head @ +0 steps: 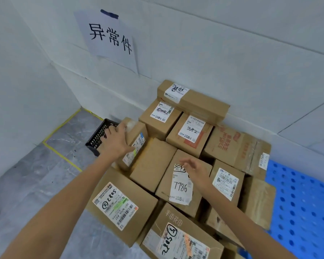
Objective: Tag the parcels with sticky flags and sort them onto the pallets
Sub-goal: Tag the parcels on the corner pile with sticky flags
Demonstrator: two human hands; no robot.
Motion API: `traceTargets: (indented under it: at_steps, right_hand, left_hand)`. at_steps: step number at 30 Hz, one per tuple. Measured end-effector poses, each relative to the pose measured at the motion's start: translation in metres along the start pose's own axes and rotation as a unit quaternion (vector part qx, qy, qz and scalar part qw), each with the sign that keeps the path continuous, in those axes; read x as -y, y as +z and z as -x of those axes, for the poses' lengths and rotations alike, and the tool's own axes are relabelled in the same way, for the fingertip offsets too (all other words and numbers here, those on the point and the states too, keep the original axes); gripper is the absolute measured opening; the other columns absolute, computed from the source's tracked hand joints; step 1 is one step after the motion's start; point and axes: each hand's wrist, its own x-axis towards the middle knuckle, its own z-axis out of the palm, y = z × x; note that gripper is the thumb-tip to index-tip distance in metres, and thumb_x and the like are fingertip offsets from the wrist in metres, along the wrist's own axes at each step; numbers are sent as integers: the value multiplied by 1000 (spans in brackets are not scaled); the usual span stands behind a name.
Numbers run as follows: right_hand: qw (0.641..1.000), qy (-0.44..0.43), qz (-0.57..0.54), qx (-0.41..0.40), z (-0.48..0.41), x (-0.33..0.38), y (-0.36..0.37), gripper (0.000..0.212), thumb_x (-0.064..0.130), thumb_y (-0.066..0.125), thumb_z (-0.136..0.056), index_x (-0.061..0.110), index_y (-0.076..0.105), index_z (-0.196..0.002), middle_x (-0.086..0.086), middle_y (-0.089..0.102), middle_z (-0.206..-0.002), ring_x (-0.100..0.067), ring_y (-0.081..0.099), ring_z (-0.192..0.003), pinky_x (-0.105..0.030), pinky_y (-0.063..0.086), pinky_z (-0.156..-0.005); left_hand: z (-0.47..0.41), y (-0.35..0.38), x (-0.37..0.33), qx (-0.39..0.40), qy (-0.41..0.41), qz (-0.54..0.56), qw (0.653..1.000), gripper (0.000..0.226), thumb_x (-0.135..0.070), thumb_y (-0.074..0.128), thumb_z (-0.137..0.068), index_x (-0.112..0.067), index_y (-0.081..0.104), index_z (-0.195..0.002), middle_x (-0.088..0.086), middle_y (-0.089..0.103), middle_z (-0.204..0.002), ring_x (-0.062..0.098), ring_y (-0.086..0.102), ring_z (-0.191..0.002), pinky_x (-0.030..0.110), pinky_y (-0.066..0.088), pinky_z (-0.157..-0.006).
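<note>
Brown cardboard box (137, 133), tilted, at the left rim of the parcel heap, leaning on a plain box (151, 163) to its right. Glossy clear tape over its top end. White barcode label (133, 153) down its long face, blue mark at the upper corner, small yellow-green flag (136, 151) stuck near the middle.

Left hand (116, 141) laid on the upper end of that box, fingers spread and nearly straight, thumb pointing toward the flag. No curl round an edge to be made out; fingertips blurred.

Right hand (196, 171) slack and unclenched, holding nothing, hovering just above the 7786 box (178, 202) with its creased white label.

Nearer the camera, a 5082 box (142, 195) with a green flag (121, 203) across its label, and a bottom box (176, 219) with an orange flag (187, 238).

Further back, more labelled boxes stacked against the white wall (232, 53).

Blue perforated pallet (297, 202) bare to the right of the heap.

Black mesh basket (99, 135) on the grey floor (36, 174), just behind the left hand.

Yellow tape (64, 156) lining the floor.

Handwritten paper sign (110, 40) taped to the wall.
</note>
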Motion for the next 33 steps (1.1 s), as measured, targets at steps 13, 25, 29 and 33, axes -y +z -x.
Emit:
traceTargets:
  at_steps: [13, 25, 29, 33]
  right_hand:
    - [999, 22, -4, -50, 20, -24, -34, 25, 2, 45, -94, 15, 66, -96, 8, 63, -97, 2, 54, -91, -3, 38, -76]
    - [989, 43, 16, -138, 62, -56, -97, 26, 0, 43, -94, 15, 65, -97, 2, 65, -100, -4, 57, -94, -6, 42, -80]
    - [984, 99, 4, -148, 77, -67, -115, 27, 2, 41, -96, 11, 59, -114, 0, 59, -114, -11, 53, -104, -6, 40, -73]
    - [985, 143, 79, -63, 82, -69, -113, 37, 8, 43, -97, 8, 44, -133, -8, 53, -125, -12, 48, -102, -12, 39, -75]
  left_hand:
    - [19, 37, -23, -33, -3, 38, 999, 93, -61, 66, -72, -16, 22, -140, 17, 33, -141, 37, 33, -129, 53, 32, -102]
    - [45, 30, -68, -114, 159, 53, 979, 52, -28, 52, -91, -2, 38, -133, 23, 34, -141, 40, 24, -136, 52, 23, -111]
    - [97, 36, -128, -69, 267, 183, 944, 35, -21, 49, -93, -16, 46, -128, 1, 48, -126, 17, 47, -113, 23, 37, -95]
    - [142, 76, -189, 193, 255, 269, 908, 30, -12, 44, -97, -14, 55, -125, 1, 59, -119, 12, 56, -109, 14, 37, -85]
